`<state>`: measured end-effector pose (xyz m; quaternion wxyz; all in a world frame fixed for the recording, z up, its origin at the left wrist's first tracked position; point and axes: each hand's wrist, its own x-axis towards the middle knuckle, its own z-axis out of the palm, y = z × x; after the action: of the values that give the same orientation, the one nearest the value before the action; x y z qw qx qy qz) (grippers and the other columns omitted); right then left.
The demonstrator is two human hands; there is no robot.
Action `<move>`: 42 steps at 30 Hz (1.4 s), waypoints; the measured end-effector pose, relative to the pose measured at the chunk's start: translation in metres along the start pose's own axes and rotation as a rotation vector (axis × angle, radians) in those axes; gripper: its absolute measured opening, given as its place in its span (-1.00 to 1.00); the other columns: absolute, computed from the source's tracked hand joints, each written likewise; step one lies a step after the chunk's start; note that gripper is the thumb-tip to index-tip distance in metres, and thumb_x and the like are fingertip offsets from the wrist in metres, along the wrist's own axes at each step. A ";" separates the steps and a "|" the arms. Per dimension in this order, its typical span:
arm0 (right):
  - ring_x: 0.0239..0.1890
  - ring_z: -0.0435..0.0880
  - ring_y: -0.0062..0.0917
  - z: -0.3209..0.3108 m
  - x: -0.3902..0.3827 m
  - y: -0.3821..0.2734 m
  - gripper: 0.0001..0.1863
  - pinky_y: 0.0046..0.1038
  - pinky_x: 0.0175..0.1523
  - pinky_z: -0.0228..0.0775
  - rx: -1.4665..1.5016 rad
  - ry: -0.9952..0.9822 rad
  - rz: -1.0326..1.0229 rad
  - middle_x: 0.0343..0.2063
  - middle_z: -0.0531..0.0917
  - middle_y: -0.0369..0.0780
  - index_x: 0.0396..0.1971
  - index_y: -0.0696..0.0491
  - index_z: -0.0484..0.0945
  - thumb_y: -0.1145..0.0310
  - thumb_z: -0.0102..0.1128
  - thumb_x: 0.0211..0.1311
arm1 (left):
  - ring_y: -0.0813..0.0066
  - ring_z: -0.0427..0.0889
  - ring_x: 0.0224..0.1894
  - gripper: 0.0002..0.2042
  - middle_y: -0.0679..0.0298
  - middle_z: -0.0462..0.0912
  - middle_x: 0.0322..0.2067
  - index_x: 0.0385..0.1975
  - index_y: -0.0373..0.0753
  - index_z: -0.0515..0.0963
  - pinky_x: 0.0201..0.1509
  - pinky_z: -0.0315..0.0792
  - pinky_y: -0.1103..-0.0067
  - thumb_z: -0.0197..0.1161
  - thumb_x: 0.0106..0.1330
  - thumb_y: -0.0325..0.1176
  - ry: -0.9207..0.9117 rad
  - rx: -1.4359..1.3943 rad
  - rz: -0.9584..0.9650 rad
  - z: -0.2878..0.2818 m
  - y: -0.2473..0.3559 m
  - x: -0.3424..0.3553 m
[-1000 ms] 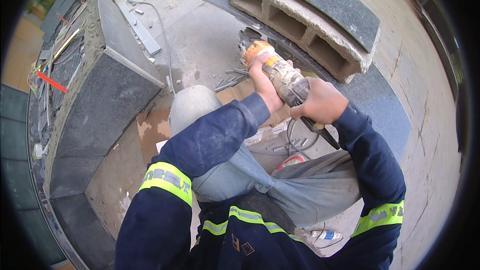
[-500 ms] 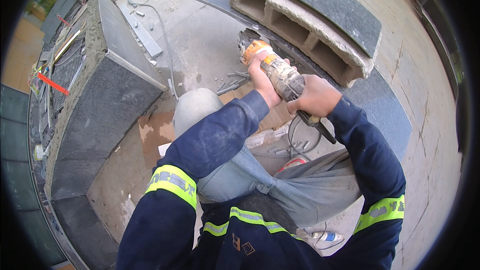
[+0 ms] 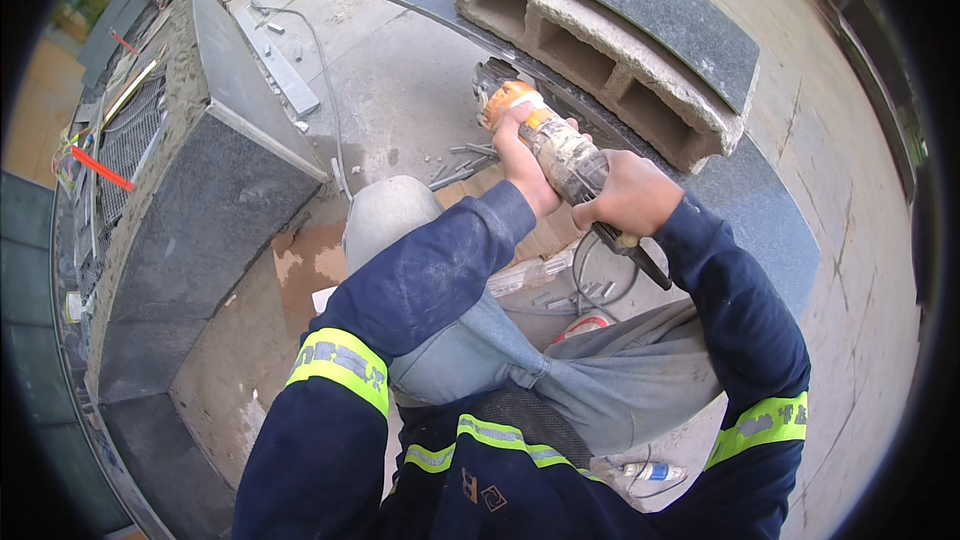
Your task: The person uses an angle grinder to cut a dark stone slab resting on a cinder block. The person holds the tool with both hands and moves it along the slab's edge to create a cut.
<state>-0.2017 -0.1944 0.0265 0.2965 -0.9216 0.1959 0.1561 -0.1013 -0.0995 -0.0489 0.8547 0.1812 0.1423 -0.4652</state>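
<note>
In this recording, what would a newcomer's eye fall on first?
Probably the orange-headed power tool near the centre, held by the left hand nearer its head and the right hand at its rear. Beyond it, a hollow concrete block sits between grey slabs.

Bright orange around the collar of the power tool (image 3: 562, 153), blotchy off-white and grey along its body, black toward the rear. Deep navy on the sleeves (image 3: 430, 270); lime-yellow on the 2 armbands (image 3: 340, 368), broken up by patchy silver-grey. Lime again on the chest trim (image 3: 500, 437), with a silver stripe through the middle. Washed-out blue on the jeans (image 3: 455, 355), near-white at the left knee (image 3: 392, 225), greyer down the right leg (image 3: 655, 350). Red and white on the shoe (image 3: 583, 326). Pale grey-beige on the concrete block (image 3: 715, 145); dark, finely speckled grey on the upper slab (image 3: 640, 15), bluer grey on the lower slab (image 3: 770, 225). Brown with cream blotches on the cardboard (image 3: 305, 268).
</note>
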 end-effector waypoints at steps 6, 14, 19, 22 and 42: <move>-0.38 0.67 -0.19 -0.001 -0.012 -0.003 -0.39 -0.39 -0.21 0.50 0.041 -0.013 0.010 -0.50 0.63 0.06 -0.44 0.37 0.55 0.07 0.35 -0.40 | 0.15 0.51 -0.29 -0.44 0.15 0.45 -0.35 -0.14 -0.25 0.28 -0.18 0.48 0.25 0.15 -0.01 0.08 -0.018 0.002 -0.007 0.001 -0.005 -0.008; -0.36 0.67 -0.21 -0.005 -0.031 -0.005 -0.41 -0.37 -0.20 0.50 -0.002 0.006 0.011 -0.47 0.63 0.05 -0.40 0.33 0.56 0.09 0.35 -0.37 | 0.17 0.52 -0.31 -0.46 0.14 0.46 -0.37 -0.17 -0.25 0.30 -0.19 0.49 0.29 0.15 0.00 0.07 -0.008 -0.026 -0.021 0.003 -0.015 -0.017; -0.43 0.64 -0.29 -0.007 -0.038 -0.010 -0.50 -0.38 -0.23 0.46 0.009 -0.010 0.038 -0.53 0.62 -0.02 -0.40 0.29 0.53 0.23 0.34 -0.39 | 0.17 0.53 -0.31 -0.47 0.15 0.48 -0.38 -0.19 -0.24 0.31 -0.20 0.50 0.28 0.16 0.00 0.07 -0.022 -0.010 -0.004 0.003 -0.018 -0.021; -0.42 0.65 -0.28 -0.008 -0.043 -0.010 -0.50 -0.38 -0.22 0.46 0.004 -0.013 0.042 -0.52 0.62 -0.02 -0.39 0.30 0.53 0.23 0.35 -0.38 | 0.17 0.54 -0.31 -0.47 0.14 0.48 -0.38 -0.20 -0.24 0.31 -0.20 0.50 0.28 0.16 0.00 0.07 -0.027 -0.008 -0.019 0.004 -0.020 -0.024; -0.42 0.65 -0.27 -0.006 -0.042 -0.006 -0.51 -0.37 -0.22 0.48 -0.005 0.025 0.022 -0.52 0.62 -0.01 -0.41 0.30 0.54 0.24 0.35 -0.39 | 0.14 0.53 -0.32 -0.45 0.13 0.47 -0.37 -0.18 -0.26 0.30 -0.21 0.50 0.26 0.16 0.00 0.07 -0.048 -0.032 -0.036 0.001 -0.021 -0.022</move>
<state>-0.2343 -0.1823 0.0513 0.2899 -0.9220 0.2094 0.1486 -0.1308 -0.0943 -0.0425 0.8521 0.1538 0.1325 -0.4825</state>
